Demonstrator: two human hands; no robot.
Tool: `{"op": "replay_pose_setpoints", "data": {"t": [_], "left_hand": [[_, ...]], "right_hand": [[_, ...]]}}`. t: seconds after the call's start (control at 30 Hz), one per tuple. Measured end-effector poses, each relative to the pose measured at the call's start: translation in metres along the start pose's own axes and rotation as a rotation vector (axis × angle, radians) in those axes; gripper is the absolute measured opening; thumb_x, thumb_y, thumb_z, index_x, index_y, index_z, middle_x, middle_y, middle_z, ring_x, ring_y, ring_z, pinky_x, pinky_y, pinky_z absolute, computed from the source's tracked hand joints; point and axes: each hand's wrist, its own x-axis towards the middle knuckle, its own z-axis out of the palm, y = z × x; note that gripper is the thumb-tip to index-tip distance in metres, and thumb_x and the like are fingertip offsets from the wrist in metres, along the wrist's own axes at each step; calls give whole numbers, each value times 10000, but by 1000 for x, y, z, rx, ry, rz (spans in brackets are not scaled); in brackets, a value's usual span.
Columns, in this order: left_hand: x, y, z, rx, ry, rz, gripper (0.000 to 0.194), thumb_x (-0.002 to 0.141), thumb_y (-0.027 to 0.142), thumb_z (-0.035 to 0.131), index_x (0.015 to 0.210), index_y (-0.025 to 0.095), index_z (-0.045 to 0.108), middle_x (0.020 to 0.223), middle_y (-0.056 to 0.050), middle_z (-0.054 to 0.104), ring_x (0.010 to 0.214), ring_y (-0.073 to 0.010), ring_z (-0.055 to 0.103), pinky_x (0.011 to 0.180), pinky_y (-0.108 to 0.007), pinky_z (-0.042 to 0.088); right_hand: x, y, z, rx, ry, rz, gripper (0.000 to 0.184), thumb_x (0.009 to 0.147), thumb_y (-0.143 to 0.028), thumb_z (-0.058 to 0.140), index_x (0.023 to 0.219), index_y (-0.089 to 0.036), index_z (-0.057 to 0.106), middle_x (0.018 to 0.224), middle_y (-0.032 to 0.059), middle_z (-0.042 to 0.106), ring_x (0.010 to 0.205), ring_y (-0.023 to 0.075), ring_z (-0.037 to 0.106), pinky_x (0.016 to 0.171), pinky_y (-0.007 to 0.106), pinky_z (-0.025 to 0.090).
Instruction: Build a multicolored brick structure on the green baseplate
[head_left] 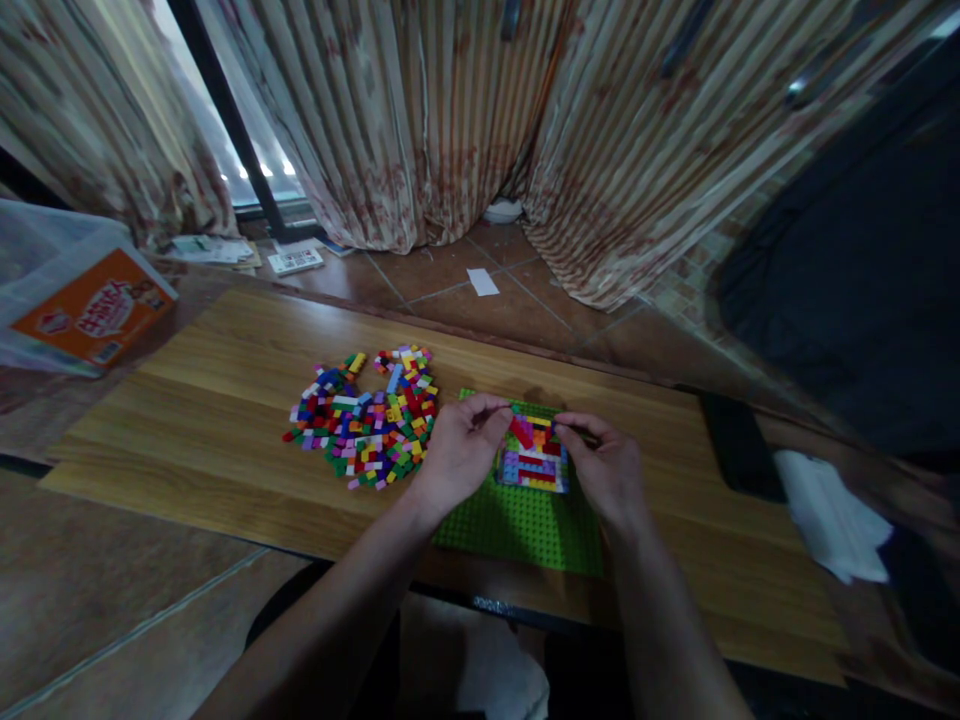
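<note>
A block of stacked toy bricks [534,470] in purple, red, yellow and white sits on the back part of a green studded baseplate [536,530]. My left hand [466,445] is closed in a pinch at the block's back left corner. A red brick [520,432], set slantwise, touches its fingertips. My right hand [609,468] pinches at the back right corner. A small dark blue bit shows at those fingertips, too small to make out. Left of the baseplate, a heap of loose coloured bricks [375,425] is spread close to my left hand.
The wooden table [225,400] carries the baseplate and heap. A dark flat object [741,445] and white papers [829,510] lie at the right. A clear plastic box [67,240] with an orange label stands at the far left. Curtains [450,120] hang behind the table.
</note>
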Motion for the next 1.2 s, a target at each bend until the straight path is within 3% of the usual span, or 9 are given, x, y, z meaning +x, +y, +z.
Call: {"op": "replay_pose_setpoints", "data": {"t": [0.2, 0.33, 0.4, 0.53, 0.63, 0.8, 1.07, 1.2], "left_hand": [[0, -4, 1, 13, -44, -6, 173, 822, 270, 581, 850, 142, 695, 703, -10, 640, 621, -117, 569, 586, -225, 477], [0, -8, 3, -1, -96, -22, 196, 826, 253, 577, 928, 138, 699, 732, -13, 655, 628, -118, 577, 593, -229, 484], [-1, -8, 3, -14, -110, -20, 191, 826, 237, 579, 935, 138, 699, 742, -12, 659, 627, -113, 576, 599, -227, 484], [-3, -4, 5, -18, -137, -2, 173, 829, 213, 583, 933, 139, 700, 756, -11, 668, 639, -110, 580, 604, -219, 477], [-5, -1, 7, -6, -154, 69, 157, 827, 176, 589, 943, 142, 690, 805, -16, 685, 707, -116, 605, 674, -225, 491], [-7, -4, 10, -2, -174, 143, 211, 831, 161, 584, 1030, 150, 653, 901, -38, 693, 800, -136, 630, 749, -252, 507], [-10, -4, 14, -46, -161, 148, 141, 814, 192, 623, 938, 155, 679, 821, -18, 682, 734, -122, 617, 710, -239, 505], [-9, 0, 12, -46, -156, 104, 134, 813, 214, 615, 894, 156, 704, 763, -10, 684, 684, -116, 613, 653, -223, 496]], "right_hand": [[0, -6, 2, 51, 29, 40, 266, 675, -406, 704, 831, -193, 744, 805, 45, 743, 733, 194, 657, 708, 341, 508], [0, -4, 0, 23, -5, 43, 280, 712, -426, 683, 869, -204, 749, 830, 47, 744, 731, 200, 656, 709, 354, 509], [-3, -5, 0, -19, 27, -33, 267, 757, -422, 657, 890, -209, 748, 874, 54, 739, 775, 204, 658, 746, 368, 511], [-13, -17, 1, -94, 176, -323, 233, 849, -402, 594, 881, -224, 740, 970, 60, 708, 946, 207, 641, 879, 391, 485], [-20, -26, 5, -126, 113, -410, 217, 872, -396, 591, 889, -234, 734, 992, 57, 694, 983, 202, 630, 898, 389, 477], [-26, -28, 11, -107, 28, -429, 167, 860, -382, 627, 868, -252, 732, 973, 39, 690, 939, 189, 631, 861, 375, 487], [-28, -30, 12, -38, 74, -422, 119, 842, -326, 649, 839, -260, 748, 923, 23, 689, 887, 174, 636, 810, 346, 497], [-22, -27, -2, -106, 165, -414, 145, 828, -356, 654, 834, -244, 747, 927, 40, 692, 911, 197, 634, 849, 379, 492]]}}
